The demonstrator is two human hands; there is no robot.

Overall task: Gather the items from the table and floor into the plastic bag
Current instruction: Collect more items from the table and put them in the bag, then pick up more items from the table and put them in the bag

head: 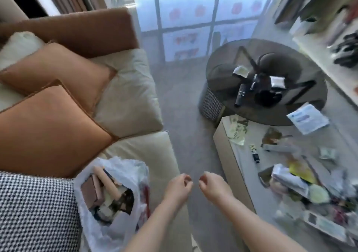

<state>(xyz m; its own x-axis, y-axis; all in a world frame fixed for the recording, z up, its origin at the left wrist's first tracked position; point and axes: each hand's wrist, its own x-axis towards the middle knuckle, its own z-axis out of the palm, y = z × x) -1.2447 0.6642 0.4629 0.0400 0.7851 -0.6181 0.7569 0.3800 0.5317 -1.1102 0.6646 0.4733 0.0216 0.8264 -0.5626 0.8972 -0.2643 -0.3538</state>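
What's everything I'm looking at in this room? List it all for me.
plastic bag: one, clear white, on the sofa, already holding items
sofa: one, cream
cushions: two orange, one checked, on the sofa
round table: one, dark glass, holding a remote and papers
low table: one, pale, strewn with wrappers and packets
blue-white packet: one, at the tables' junction
left hand: fingers curled, empty
right hand: fingers curled, empty

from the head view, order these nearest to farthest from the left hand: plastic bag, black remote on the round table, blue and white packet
1. plastic bag, on the sofa just left of the left hand.
2. blue and white packet, far right, at the round glass table's near edge.
3. black remote, on the round table, farther back.
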